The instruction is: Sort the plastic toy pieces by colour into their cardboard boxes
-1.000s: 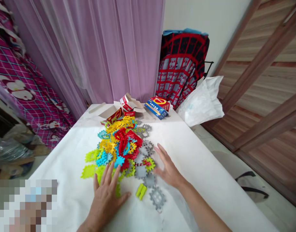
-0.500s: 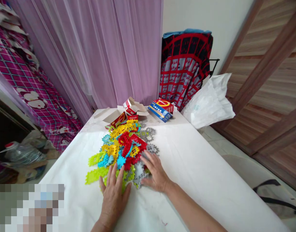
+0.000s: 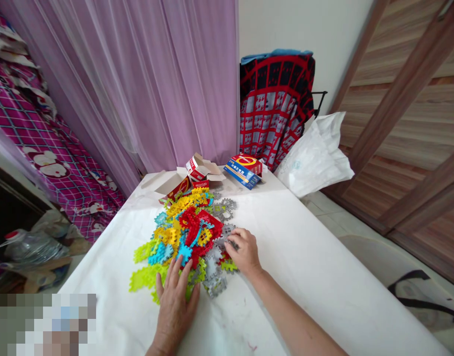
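Note:
A loose heap of interlocking plastic tiles in yellow, red, blue, lime and grey lies on the table. My left hand rests flat with spread fingers against the heap's near edge, touching lime tiles. My right hand is curled over grey tiles on the heap's right side, its fingertips closing on one grey tile. The hand hides part of that tile.
A white-covered table holds an open red-and-white cardboard box and a blue medicine-style box at its far edge. A white plastic bag and red-black patterned cloth stand beyond its far right corner.
My right hand has moved farther into the grey tiles and its fingers have curled. The loose near tiles have been drawn into the heap, and my left hand stays pressed against its near edge.

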`<move>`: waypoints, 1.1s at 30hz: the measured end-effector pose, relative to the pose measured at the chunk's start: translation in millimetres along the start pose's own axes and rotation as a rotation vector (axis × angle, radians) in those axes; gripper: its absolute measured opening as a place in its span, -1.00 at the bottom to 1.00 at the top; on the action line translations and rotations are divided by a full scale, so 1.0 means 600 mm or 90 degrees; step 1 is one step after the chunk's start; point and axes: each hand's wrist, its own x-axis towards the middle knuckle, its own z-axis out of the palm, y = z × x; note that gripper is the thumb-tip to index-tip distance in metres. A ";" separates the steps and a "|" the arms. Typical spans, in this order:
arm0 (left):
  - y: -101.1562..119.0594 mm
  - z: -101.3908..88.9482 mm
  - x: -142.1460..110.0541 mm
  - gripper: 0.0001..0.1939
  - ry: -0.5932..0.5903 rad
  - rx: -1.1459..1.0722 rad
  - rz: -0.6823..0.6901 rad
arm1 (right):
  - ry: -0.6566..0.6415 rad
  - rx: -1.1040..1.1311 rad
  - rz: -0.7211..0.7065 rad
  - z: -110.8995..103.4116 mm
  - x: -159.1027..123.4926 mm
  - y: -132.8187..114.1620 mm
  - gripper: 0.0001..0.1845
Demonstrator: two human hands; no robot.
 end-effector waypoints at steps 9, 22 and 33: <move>-0.005 0.007 0.001 -0.57 0.032 -0.033 -0.005 | -0.051 -0.137 0.029 -0.065 -0.010 0.113 -0.55; -0.016 0.019 0.001 -0.53 0.001 -0.040 -0.015 | 0.069 0.016 0.256 -0.066 -0.030 0.113 -0.66; -0.027 0.023 -0.002 -0.52 0.017 -0.062 0.020 | -0.104 0.040 -0.007 -0.036 -0.053 -0.072 -0.81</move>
